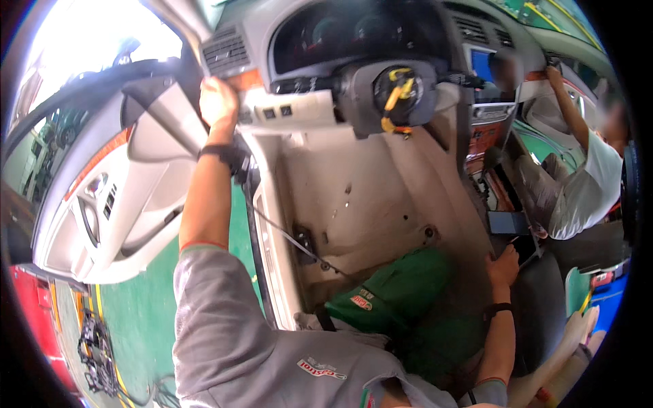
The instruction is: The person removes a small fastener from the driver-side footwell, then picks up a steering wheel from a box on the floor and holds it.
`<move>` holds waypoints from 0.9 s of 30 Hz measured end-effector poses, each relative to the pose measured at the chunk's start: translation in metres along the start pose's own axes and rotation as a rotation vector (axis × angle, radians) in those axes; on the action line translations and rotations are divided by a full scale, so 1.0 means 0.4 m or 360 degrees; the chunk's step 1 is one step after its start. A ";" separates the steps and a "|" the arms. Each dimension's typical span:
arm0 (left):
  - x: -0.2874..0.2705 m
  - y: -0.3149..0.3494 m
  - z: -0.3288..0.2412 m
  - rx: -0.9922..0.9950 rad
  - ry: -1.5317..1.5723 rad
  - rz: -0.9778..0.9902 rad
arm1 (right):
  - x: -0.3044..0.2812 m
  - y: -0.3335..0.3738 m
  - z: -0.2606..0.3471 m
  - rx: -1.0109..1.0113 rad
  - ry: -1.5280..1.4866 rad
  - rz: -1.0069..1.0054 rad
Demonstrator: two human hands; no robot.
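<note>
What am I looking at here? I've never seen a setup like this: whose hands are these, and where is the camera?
There is no machine: a person works bare-handed. The one picture comes from a wide fisheye camera on their head, looking down, so straight edges bend near the rim.

They are inside a car, with a door open on their left. The steering column has no wheel, and yellow wiring shows on its front. Below is the beige floor.

The left hand is at the dashboard's left end; the right hand is low by the centre console. I can't make out anything held. Another person is on the far side.
</note>
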State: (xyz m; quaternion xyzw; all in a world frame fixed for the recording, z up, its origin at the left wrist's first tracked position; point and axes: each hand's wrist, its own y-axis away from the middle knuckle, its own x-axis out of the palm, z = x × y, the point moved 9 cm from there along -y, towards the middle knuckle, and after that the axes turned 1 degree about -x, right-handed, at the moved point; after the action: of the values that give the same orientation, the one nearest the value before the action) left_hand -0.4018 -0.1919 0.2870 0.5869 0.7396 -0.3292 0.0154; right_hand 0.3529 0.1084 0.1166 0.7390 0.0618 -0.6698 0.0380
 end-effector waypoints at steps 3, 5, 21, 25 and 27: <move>-0.038 -0.003 -0.084 0.0285 -0.0176 -0.0158 | 0.015 -0.010 -0.011 -0.0013 -0.0048 -0.0027; -0.090 0.064 -0.228 0.1147 -0.0226 -0.0608 | 0.008 -0.004 -0.001 -0.0004 -0.0065 0.0014; 0.049 0.134 -0.445 0.1456 0.0010 -0.0016 | 0.033 -0.011 -0.028 0.0014 -0.0034 -0.0010; 0.048 0.115 -0.464 0.1392 -0.0061 0.0330 | 0.035 -0.014 -0.045 -0.0059 -0.0039 -0.0218; 0.030 0.106 -0.478 0.1284 -0.0110 0.0617 | 0.036 -0.010 -0.040 -0.0050 -0.0043 -0.0130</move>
State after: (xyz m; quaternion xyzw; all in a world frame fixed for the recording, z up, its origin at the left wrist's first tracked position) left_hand -0.2986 -0.0811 0.4120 0.6624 0.4274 -0.6017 -0.1287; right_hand 0.3696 0.1153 0.1039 0.7260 0.1019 -0.6798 0.0229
